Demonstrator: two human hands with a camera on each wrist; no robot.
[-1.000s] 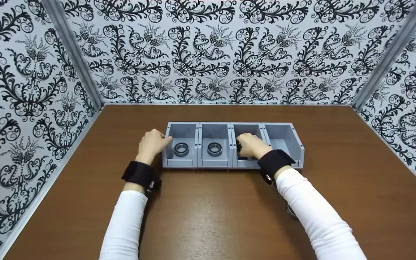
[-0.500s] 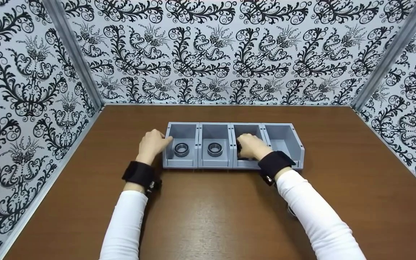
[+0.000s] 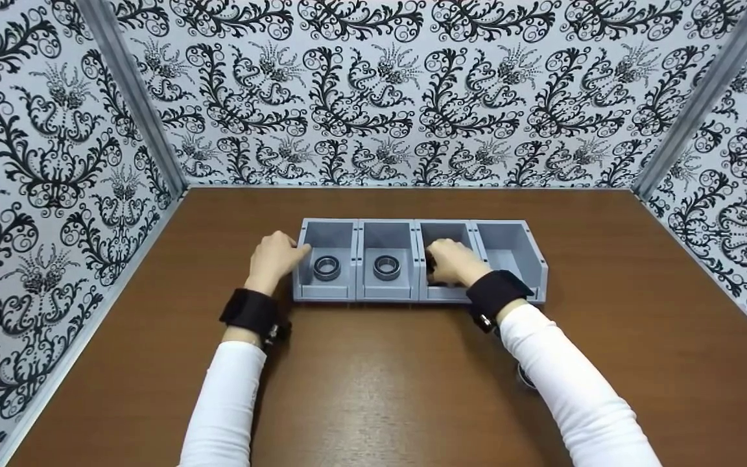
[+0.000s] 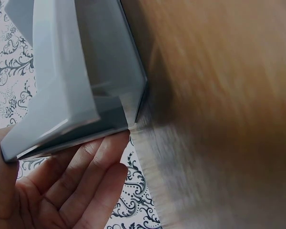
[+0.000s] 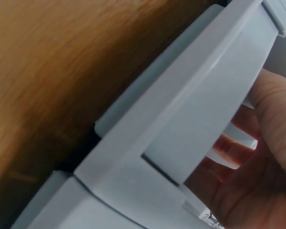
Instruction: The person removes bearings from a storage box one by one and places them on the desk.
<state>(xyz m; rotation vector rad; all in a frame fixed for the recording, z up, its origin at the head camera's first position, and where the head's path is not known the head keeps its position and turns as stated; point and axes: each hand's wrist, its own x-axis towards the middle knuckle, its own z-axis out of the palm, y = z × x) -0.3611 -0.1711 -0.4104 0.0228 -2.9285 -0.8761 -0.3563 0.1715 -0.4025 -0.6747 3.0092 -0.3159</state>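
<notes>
Four-sided grey bins stand joined in a row on the brown table. My left hand (image 3: 273, 259) grips the side wall of the leftmost bin (image 3: 325, 292), its thumb over the rim and its fingers along the outside, as the left wrist view shows. Into the third bin (image 3: 443, 295) reaches my right hand (image 3: 454, 261), fingers curled. A dark edge, apparently of a bearing (image 3: 430, 264), shows at its fingertips; most of it is hidden by the hand. One ball bearing (image 3: 327, 268) lies flat in the leftmost bin, and another bearing (image 3: 386, 267) in the second.
The rightmost bin (image 3: 509, 256) stands beside my right wrist. A further ring-shaped metal part (image 3: 526, 377) lies on the table (image 3: 360, 383), partly covered by the right sleeve. Patterned walls (image 3: 373, 97) enclose the table at the back and sides.
Almost nothing differs. My right hand and forearm have shifted very slightly to the right; the left hand keeps its place on the bin wall, and the bearings lie where they were.
</notes>
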